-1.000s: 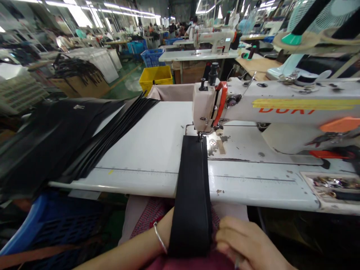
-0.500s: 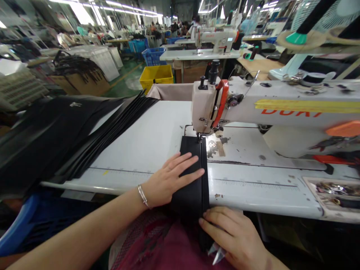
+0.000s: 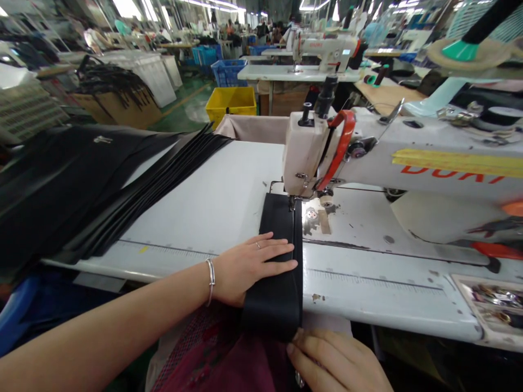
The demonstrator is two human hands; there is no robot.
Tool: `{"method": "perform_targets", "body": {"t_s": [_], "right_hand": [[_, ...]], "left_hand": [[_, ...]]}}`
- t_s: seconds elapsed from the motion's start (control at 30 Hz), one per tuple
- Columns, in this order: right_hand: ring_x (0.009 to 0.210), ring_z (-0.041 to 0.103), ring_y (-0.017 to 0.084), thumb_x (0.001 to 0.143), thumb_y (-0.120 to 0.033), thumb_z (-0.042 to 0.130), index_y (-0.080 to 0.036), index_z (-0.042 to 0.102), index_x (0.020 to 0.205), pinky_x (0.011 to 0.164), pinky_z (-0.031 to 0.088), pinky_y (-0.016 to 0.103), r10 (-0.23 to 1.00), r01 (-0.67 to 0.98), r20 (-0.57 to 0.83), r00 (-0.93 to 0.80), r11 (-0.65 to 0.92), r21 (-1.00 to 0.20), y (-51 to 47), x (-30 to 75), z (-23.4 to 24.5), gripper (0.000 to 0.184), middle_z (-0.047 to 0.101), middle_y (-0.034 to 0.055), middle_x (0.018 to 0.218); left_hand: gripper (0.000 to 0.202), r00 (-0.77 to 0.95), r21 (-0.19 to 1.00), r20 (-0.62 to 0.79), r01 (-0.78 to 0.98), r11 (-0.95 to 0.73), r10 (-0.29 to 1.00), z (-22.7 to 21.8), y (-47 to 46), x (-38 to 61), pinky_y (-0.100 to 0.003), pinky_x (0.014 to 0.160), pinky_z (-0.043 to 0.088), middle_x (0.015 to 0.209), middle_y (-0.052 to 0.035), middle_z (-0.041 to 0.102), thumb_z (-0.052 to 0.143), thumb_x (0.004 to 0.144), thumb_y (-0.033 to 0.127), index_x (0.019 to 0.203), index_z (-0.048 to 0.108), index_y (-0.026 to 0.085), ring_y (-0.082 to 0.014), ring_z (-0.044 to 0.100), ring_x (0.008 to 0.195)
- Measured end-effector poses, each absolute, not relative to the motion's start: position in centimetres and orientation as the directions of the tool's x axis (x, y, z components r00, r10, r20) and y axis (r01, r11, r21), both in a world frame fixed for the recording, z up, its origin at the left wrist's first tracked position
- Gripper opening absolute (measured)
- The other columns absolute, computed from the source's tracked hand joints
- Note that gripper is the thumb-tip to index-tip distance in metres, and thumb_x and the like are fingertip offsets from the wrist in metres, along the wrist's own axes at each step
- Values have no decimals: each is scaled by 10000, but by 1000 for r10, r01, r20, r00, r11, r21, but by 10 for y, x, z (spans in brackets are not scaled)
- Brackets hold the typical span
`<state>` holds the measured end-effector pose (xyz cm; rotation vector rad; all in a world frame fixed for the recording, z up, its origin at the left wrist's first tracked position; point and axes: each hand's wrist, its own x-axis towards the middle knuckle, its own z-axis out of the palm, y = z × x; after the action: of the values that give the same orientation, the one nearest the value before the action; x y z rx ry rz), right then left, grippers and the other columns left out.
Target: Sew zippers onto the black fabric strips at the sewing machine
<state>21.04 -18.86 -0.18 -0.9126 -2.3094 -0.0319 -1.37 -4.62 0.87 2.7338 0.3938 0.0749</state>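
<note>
A long strip of black material [image 3: 273, 305] runs from under the presser foot [image 3: 291, 202] of the sewing machine [image 3: 310, 152] down over the table's front edge. My left hand [image 3: 253, 264] lies flat on the strip, fingers stretched out across it. A ring and a silver bracelet [image 3: 211, 280] are on that hand and wrist. My right hand [image 3: 333, 359] is closed on the strip's right edge, below the table's front edge. Thumb and fingers pinch the material there. The strip's lower end is hidden by this hand and the frame's edge.
A fanned stack of black pieces [image 3: 163, 185] lies on the table's left, beside a larger black sheet [image 3: 69, 169] with a small metal part. A tray of metal bits [image 3: 490, 305] is at the right. A blue basket [image 3: 16, 310] stands lower left; a yellow crate [image 3: 231, 103] stands behind.
My right hand has moved down and slightly back along the strip. My left hand has stayed on the strip, a little lower in view. The camera view has shifted slightly.
</note>
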Motion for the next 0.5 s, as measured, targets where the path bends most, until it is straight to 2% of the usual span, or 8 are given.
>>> {"method": "perform_targets", "body": {"t_s": [0.23,0.4,0.5], "right_hand": [[825,675,145,973,-138,333,-172,690,989,776,541,225,616,621,540,-574,757,-205,-179,216,-7,359,715,19,939],[858,664,153,985,-183,301,-206,682,1010,779,536,239,679,690,601,-422,671,-274,-184,214,-27,382,710,37,954],[875,661,148,982,-181,313,-212,681,1008,780,534,233,679,692,603,-419,669,-273,-183,214,-32,370,705,45,988]], "left_hand": [[907,959,319,-23,276,-907,283,9,-36,-10,-472,1178,81,1528,-118,212,653,638,353,1450,287,181,-282,207,1405],[876,958,297,-12,278,-913,288,7,-29,-8,-472,1174,97,1526,-119,220,640,668,373,1448,292,180,-273,203,1407],[895,960,297,-6,271,-916,282,6,-24,-7,-474,1175,95,1527,-119,215,647,658,369,1452,281,178,-279,197,1408]]}}
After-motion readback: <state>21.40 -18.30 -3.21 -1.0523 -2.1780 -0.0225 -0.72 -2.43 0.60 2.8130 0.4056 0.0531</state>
